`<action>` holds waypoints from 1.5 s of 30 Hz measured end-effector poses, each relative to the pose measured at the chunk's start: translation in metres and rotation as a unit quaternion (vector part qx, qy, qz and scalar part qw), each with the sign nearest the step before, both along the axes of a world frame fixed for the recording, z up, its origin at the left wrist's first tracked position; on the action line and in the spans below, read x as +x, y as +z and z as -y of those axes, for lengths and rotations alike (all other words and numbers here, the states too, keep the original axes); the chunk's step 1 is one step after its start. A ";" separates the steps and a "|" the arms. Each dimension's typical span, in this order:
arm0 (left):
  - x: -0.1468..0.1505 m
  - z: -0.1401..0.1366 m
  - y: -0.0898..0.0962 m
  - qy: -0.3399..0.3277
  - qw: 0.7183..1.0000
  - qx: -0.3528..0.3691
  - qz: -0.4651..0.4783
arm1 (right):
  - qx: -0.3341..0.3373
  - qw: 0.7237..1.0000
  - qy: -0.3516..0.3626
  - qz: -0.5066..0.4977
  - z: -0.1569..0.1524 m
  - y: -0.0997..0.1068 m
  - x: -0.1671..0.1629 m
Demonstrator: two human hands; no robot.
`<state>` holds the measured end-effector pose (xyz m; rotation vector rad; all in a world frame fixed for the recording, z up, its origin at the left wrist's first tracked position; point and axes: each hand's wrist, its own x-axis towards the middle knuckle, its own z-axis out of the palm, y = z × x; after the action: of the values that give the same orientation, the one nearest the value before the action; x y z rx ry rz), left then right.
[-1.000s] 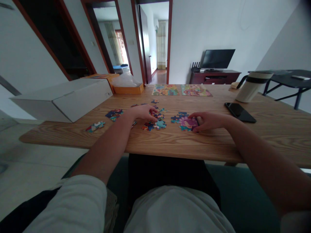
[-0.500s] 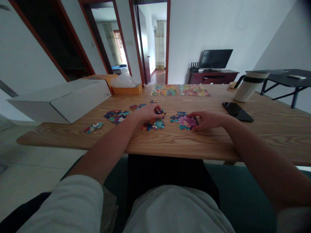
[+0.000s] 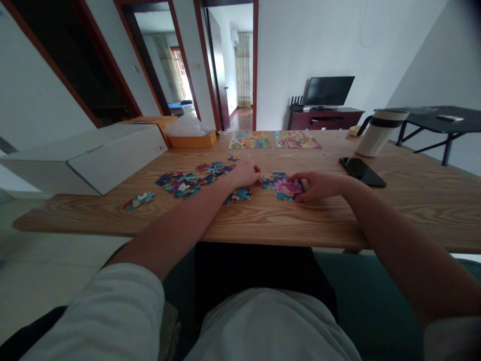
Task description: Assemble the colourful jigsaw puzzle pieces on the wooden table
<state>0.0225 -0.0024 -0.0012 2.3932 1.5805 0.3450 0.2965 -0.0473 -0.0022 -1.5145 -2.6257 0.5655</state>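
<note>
My right hand (image 3: 318, 186) rests on the table at the right side of a joined jigsaw puzzle section (image 3: 287, 189), pink and purple with blue-green edges. Its index finger lies along the top and its thumb by the lower right, gripping the section. Just left of that section is my left hand (image 3: 246, 174), fingers curled together; whatever may be between them is hidden. Loose jigsaw puzzle pieces (image 3: 183, 184) spread to the left, partly behind my left forearm. A few more pieces (image 3: 240, 195) lie below the left wrist, and a small group (image 3: 140, 200) sits farther left.
On the wooden table (image 3: 270, 220) stand a long white box (image 3: 116, 155) and an orange open box (image 3: 191, 141) with clear plastic. Two colourful picture sheets (image 3: 250, 140) lie at the back. To the right are a black phone (image 3: 363, 172) and a white mug (image 3: 379, 134).
My left hand has moved right, from over the loose pieces to the left edge of the joined section. My right hand keeps its place. The view has shifted slightly.
</note>
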 end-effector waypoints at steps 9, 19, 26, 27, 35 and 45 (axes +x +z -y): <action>-0.011 0.013 -0.010 -0.062 0.987 0.065 -0.133 | -0.001 1.000 0.000 -0.001 -0.001 0.001 0.002; -0.012 0.012 -0.010 -0.219 0.964 0.079 -0.130 | 0.006 1.000 0.003 0.000 -0.004 -0.003 0.004; -0.014 0.011 -0.009 -0.243 0.960 0.075 -0.117 | -0.014 1.000 0.006 0.002 -0.002 -0.001 0.002; -0.014 0.011 -0.010 -0.247 0.959 0.075 -0.114 | -0.013 1.000 0.006 0.003 -0.002 -0.001 0.002; -0.015 0.008 -0.012 -0.241 0.957 0.105 -0.122 | 0.002 1.000 0.017 0.006 -0.003 -0.002 0.003; -0.015 0.006 -0.011 -0.254 0.955 0.095 -0.118 | -0.005 1.000 0.012 0.005 -0.003 -0.002 0.003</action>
<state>0.0078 -0.0084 -0.0119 2.9661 0.9791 0.1121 0.2992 -0.0439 -0.0043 -1.4944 -2.6550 0.5768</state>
